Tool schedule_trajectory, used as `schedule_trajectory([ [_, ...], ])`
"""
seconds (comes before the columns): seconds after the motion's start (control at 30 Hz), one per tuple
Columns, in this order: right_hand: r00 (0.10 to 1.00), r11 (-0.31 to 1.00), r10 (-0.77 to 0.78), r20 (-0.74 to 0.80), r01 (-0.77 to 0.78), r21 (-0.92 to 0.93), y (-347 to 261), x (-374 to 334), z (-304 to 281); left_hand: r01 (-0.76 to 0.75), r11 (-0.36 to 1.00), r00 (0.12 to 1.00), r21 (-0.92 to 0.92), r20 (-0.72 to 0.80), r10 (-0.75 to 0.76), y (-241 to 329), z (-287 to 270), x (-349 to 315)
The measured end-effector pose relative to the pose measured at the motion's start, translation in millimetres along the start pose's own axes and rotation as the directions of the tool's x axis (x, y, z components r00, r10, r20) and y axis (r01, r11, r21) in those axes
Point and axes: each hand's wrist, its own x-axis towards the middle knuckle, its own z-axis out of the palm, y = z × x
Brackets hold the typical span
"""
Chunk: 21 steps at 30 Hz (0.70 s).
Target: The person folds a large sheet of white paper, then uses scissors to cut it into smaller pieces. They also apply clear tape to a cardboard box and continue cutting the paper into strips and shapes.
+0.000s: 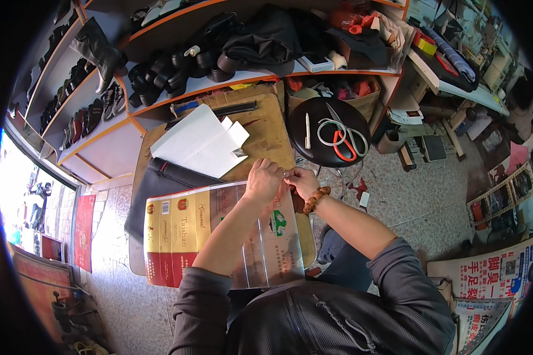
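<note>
clock directions taken from the meeting point of the hands.

- left hand [267, 179]: fingers bunched narrow, tips meeting those of the other hand; whether a small thing is held, cannot tell.
- right hand [302, 182]: fingers curled in against the left; grip likewise cannot be told. at its wrist, one brown bead bracelet [317, 199].
- printed carton sheet [183, 231], gold and red at left, brownish and glossy at right: lying from 6 to 9 o'clock, partly under the left forearm, its far right corner by the hands; contact with the fingers not clear.
- worn tan work board [273, 139]: beneath the lot, bare surface at 12 o'clock.
- white paper sheet [192, 145], cut edge at right: on the board, 10 o'clock.
- dark zippered piece [169, 180]: 9 o'clock, partly under both sheets.
- round black stool [320, 109]: 1 o'clock, bearing orange-handled scissors [337, 152] and a white pen-shaped tool [307, 131].
- black boot [98, 52]: on shelving, 10 o'clock.
</note>
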Motion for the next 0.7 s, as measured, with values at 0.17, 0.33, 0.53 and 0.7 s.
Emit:
schedule_trajectory([
  [0.17, 1.0, 0.997, -0.022, 0.011, 0.021, 0.072, 5.9, 4.5, -0.9, 0.018, 1.0, 1.0, 0.016, 0.012, -0.018, 2.3, 4.3, -1.2],
  [0.33, 1.0, 0.999, -0.03, 0.0, 0.03, 0.039, 5.1, 4.0, 0.5, 0.048, 0.998, 0.986, -0.028, -0.16, -0.052, 3.8, 5.5, -3.5],
  [0.53, 0.998, 0.997, -0.048, -0.034, 0.046, -0.061, 2.0, 1.4, 1.7, 0.079, 0.997, 0.996, -0.023, -0.034, -0.079, 10.2, 5.5, -6.7],
  [0.7, 0.999, 0.998, -0.037, -0.007, 0.037, -0.054, 7.0, 4.3, -1.5, 0.053, 0.997, 0.993, 0.059, 0.098, -0.059, 16.6, 2.6, 2.2],
])
